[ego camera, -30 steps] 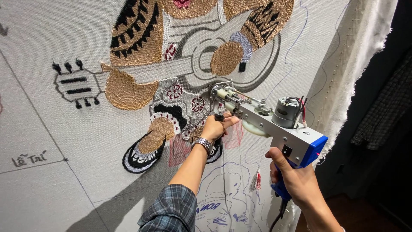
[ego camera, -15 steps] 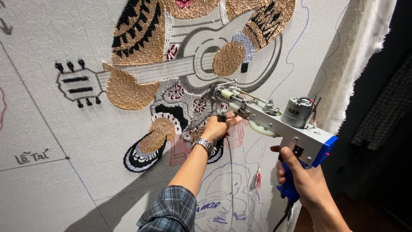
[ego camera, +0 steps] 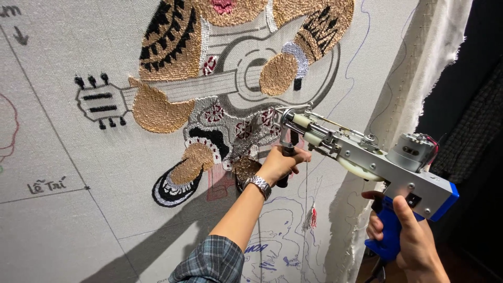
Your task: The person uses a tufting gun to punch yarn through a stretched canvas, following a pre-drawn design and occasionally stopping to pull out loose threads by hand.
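Against the cloth (ego camera: pixel 78 230), left hand (ego camera: pixel 280 163) clenched round tufting gun's (ego camera: pixel 367 157) front handle, right hand (ego camera: pixel 406 238) gripping its blue grip.

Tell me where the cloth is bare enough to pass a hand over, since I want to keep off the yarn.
Bare cloth lies lower left, below the guitar headstock, and upper right between the guitar body and the frayed edge. It is crowded at centre, where the left hand grips the tufting gun front handle against tufted patches. The right hand holds its blue grip.

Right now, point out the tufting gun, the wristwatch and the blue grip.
tufting gun (ego camera: pixel 361 157), head view, on its silver metal body.
wristwatch (ego camera: pixel 258 184), head view, on the band at the left wrist.
blue grip (ego camera: pixel 389 236), head view, on the handle held by the right hand (ego camera: pixel 414 243).
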